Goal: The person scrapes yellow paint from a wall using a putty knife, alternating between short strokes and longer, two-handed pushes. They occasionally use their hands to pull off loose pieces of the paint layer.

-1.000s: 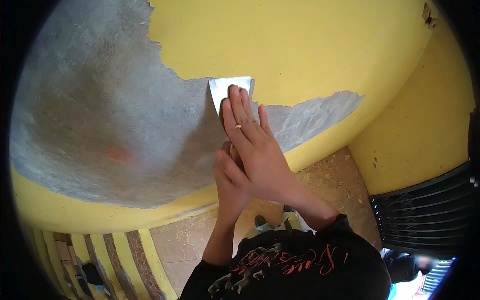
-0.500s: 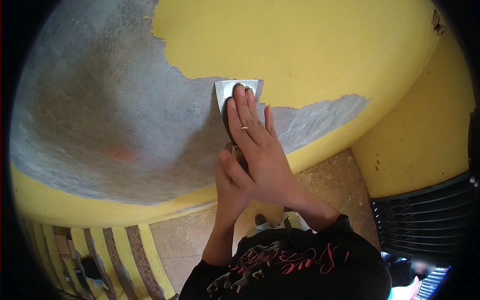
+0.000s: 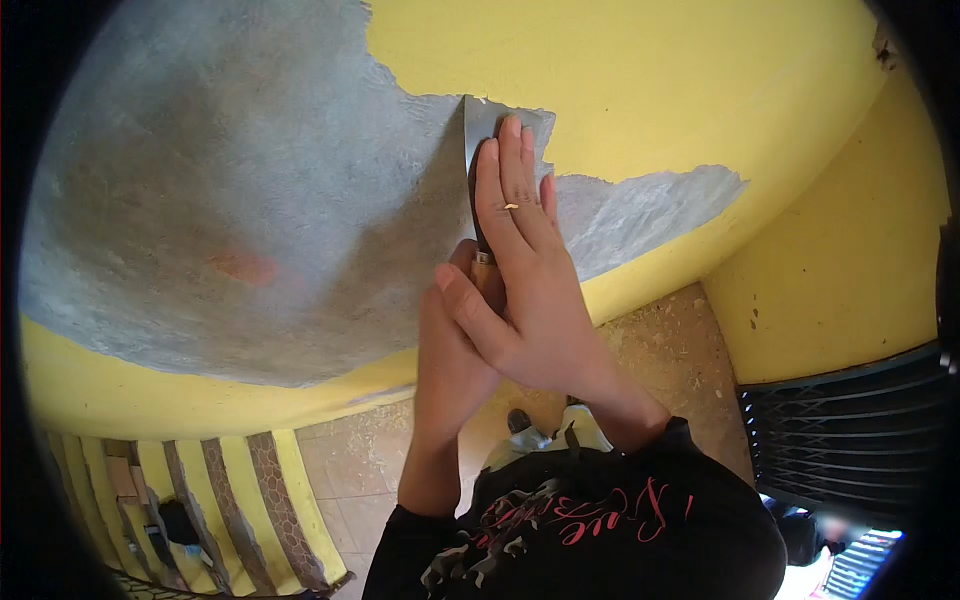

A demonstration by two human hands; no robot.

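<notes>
A putty knife (image 3: 482,118) with a broad metal blade and a wooden handle lies against the wall. Its blade edge meets the ragged border of the yellow paint (image 3: 640,90), beside the bare grey patch (image 3: 250,180). My left hand (image 3: 450,335) is closed around the handle, its fingers partly hidden behind my other hand. My right hand (image 3: 535,260) lies over the tool, fingers stretched flat along the blade and thumb across the handle. A small yellow flake (image 3: 511,206) sits on one of its fingers.
Below the curved wall is a tiled floor (image 3: 345,470) scattered with paint flakes. Yellow and brown striped steps (image 3: 235,500) are at lower left. A dark metal slatted gate (image 3: 850,430) stands at right, with part of a person (image 3: 800,535) beyond it.
Both hands and the putty knife have moved up and slightly right in view. The blade still meets the paint border, where a small chip now shows at its edge. The view has shifted a little.
</notes>
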